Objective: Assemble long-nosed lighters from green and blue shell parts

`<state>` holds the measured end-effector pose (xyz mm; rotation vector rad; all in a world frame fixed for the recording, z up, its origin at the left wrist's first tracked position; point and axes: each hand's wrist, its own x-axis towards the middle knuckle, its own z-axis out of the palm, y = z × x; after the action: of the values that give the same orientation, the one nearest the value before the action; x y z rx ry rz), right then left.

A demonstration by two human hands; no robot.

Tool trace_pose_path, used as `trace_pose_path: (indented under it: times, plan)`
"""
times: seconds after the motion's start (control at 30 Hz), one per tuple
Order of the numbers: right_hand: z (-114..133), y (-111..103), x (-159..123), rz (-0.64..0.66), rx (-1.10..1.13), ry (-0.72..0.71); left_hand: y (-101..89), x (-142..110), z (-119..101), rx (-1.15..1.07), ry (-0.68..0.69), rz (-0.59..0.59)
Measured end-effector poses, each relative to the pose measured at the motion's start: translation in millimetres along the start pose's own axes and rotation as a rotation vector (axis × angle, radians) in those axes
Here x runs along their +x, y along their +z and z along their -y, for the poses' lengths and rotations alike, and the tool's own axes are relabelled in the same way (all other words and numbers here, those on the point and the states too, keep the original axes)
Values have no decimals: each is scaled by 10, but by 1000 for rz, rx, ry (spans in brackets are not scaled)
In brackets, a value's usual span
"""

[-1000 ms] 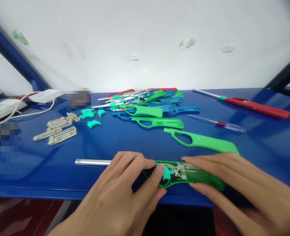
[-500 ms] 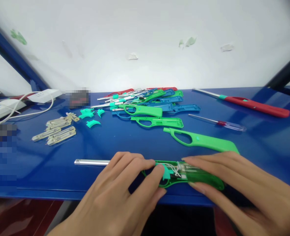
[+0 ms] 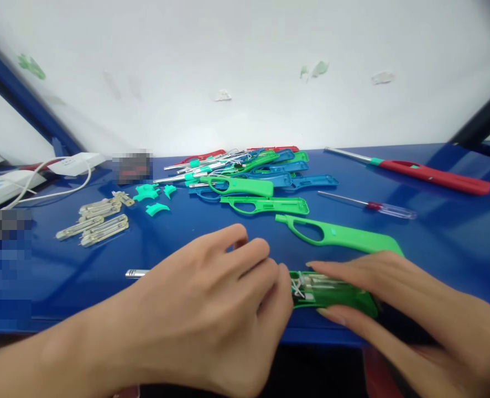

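l hand (image 3: 203, 304) rolled over green casing (image 3: 336, 297), r hand (image 3: 423, 309) pinching it

1. Left hand (image 3: 212, 309): ungloved, with slender fingers; knuckles and faint ridges shape its smooth back.
2. Left forearm (image 3: 41, 354): bare and slim, narrowing slightly at the wrist.
3. Right hand (image 3: 439, 320): also ungloved; long, tapering fingers, the thumbnail (image 3: 323, 313) reaching slightly past its fingertip.

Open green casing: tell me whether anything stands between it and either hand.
Nothing visible does. The right hand has fingers along both edges of the open green casing. The left hand covers its front; what lies under those fingers is hidden.
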<state>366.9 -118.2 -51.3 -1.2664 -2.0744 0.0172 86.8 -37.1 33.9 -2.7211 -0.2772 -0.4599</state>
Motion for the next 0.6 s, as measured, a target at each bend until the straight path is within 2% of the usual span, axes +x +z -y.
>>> trace_pose_path:
  times: [0.2,0.37,0.43,0.47,0.5,0.53,0.6]
  plan:
    - [41,17,29,-29,12,26,-69,-70,47,-4,78,19]
    - [59,75,57,-59,37,78,-47,-88,8,35,-14,-54]
    - [65,75,62,-65,42,86,-8,-81,-20,30,24,-114]
    - [69,69,62,-62,45,91,18,-82,-38,48,-5,-66]
    - [75,60,60,-55,49,91,48,-86,-60,39,22,-49]
    - [81,51,59,-50,53,99,81,-92,-84,10,90,-111]
    - [92,34,58,-42,62,107,146,-107,-118,118,-138,-225]
